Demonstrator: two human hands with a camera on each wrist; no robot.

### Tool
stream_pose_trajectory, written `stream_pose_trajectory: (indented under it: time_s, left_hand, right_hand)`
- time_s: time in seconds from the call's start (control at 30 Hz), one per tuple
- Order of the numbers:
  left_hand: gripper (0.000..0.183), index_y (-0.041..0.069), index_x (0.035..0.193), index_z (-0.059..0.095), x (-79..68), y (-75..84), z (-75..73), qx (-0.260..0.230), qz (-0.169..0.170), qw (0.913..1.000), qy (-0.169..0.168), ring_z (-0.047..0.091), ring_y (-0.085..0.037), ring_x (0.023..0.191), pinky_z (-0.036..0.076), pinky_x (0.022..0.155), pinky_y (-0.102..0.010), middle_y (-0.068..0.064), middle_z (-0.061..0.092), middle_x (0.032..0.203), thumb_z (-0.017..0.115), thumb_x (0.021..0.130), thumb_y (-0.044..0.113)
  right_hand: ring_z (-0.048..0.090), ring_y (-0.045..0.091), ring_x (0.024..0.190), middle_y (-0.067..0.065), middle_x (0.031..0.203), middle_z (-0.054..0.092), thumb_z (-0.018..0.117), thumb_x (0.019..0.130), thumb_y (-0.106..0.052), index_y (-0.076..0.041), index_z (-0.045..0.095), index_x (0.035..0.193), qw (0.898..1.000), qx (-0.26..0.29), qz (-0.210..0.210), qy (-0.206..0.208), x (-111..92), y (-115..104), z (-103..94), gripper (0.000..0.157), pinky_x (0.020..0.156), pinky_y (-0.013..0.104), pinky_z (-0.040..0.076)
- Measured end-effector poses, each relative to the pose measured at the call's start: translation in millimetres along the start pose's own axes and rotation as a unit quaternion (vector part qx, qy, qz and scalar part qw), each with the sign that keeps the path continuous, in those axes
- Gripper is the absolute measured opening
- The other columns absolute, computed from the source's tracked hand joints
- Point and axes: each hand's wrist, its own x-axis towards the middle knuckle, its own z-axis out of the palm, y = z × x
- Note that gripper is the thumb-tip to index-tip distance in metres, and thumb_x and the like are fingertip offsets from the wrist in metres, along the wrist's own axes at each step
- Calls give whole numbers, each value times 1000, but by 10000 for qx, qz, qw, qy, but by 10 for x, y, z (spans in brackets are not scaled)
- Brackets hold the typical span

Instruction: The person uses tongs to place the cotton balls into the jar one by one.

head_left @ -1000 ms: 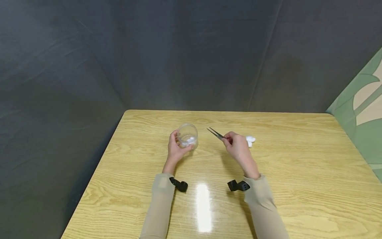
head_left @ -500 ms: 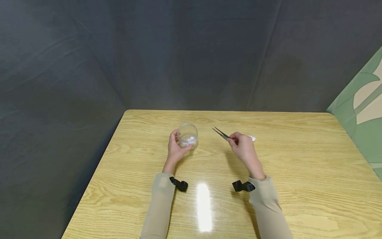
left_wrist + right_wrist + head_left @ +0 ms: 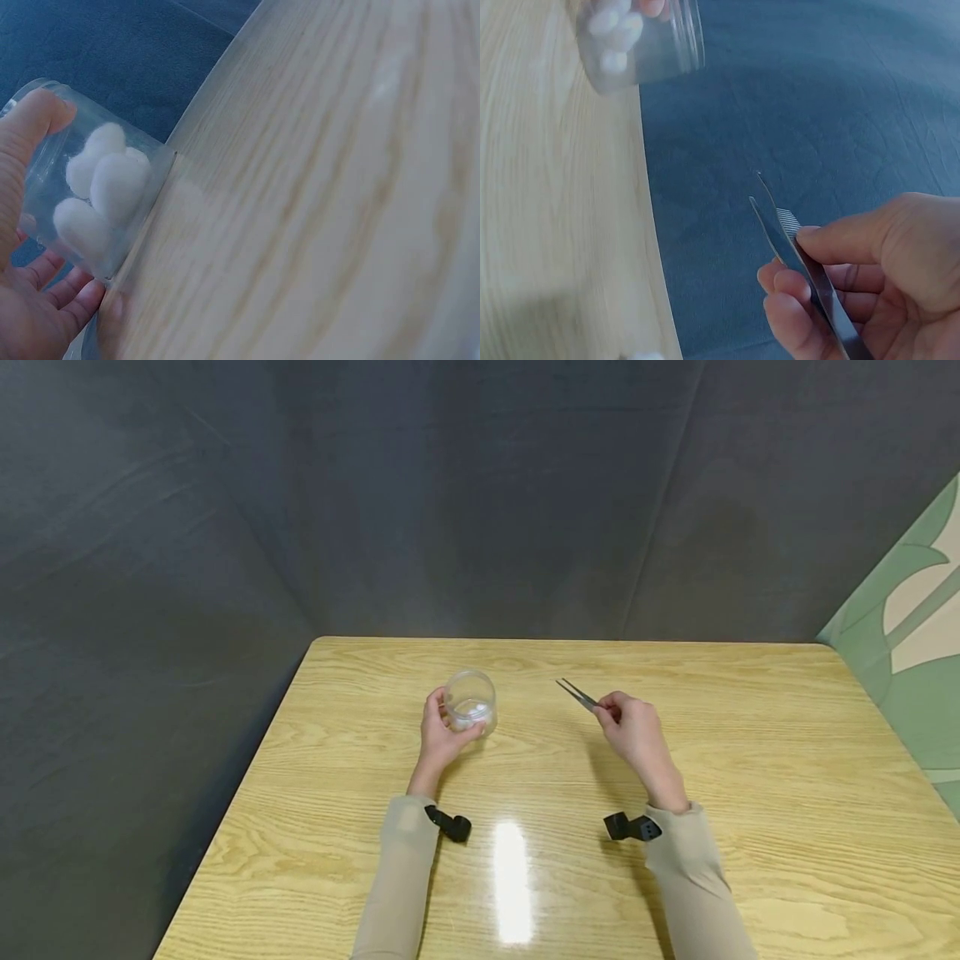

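My left hand [image 3: 441, 739] grips a clear plastic jar [image 3: 471, 683] standing on the table, thumb on the near side and fingers round the far side. Several white cotton balls [image 3: 120, 187] lie at the bottom of the jar, seen through its wall in the left wrist view. To the right, my right hand [image 3: 637, 737] pinches metal tweezers [image 3: 821, 285] between thumb and fingers, raised over the table. Their two tips are apart with nothing between them and point away toward the upper left. A white bit of cotton [image 3: 645, 356] shows at the bottom edge of the right wrist view.
The wooden table [image 3: 787, 760] spreads out around both hands, with a glare spot near the front. A dark curtain [image 3: 480, 502] hangs behind it and along the left. At the right is a green leaf-patterned surface [image 3: 922, 610].
My right hand has moved right with the tweezers, and now hides the cotton balls that lay on the table beside it. The left hand and the jar have stayed in place.
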Motion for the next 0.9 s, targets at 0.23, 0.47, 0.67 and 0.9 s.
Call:
stream_pose_trajectory:
  time_s: [0.23,0.47,0.67,0.9]
  left_hand:
    - [79,-8,136,29,9,-3,5,0,-90,10000,-2,38,-46,119,39,98,-51,-32,37,131,74,71,-2]
    - [79,-7,136,30,2,5,0,28,-130,9999,18,39,-45,119,39,98,-51,-31,37,132,75,71,-2]
    - [79,-8,135,30,2,6,0,34,-123,9999,48,38,-45,119,39,98,-50,-31,37,132,75,70,-2]
    - [78,-9,134,30,4,-2,1,-49,-64,10000,51,38,-46,119,39,98,-51,-32,36,132,75,70,-2]
  right_hand:
    - [45,16,52,15,70,60,57,91,-5,9,62,89,9999,-49,142,-56,-23,129,-74,14,45,26,37]
    - [40,16,49,11,63,55,58,89,-3,9,61,86,9997,-127,193,104,-57,246,-124,12,43,25,32]
    - [42,17,51,16,68,58,57,91,-4,12,61,90,9994,-231,249,-2,-62,343,-205,17,43,26,34]
    - [43,16,51,16,69,59,56,91,-5,11,61,89,9989,-299,369,-21,-78,439,-260,17,43,26,34]
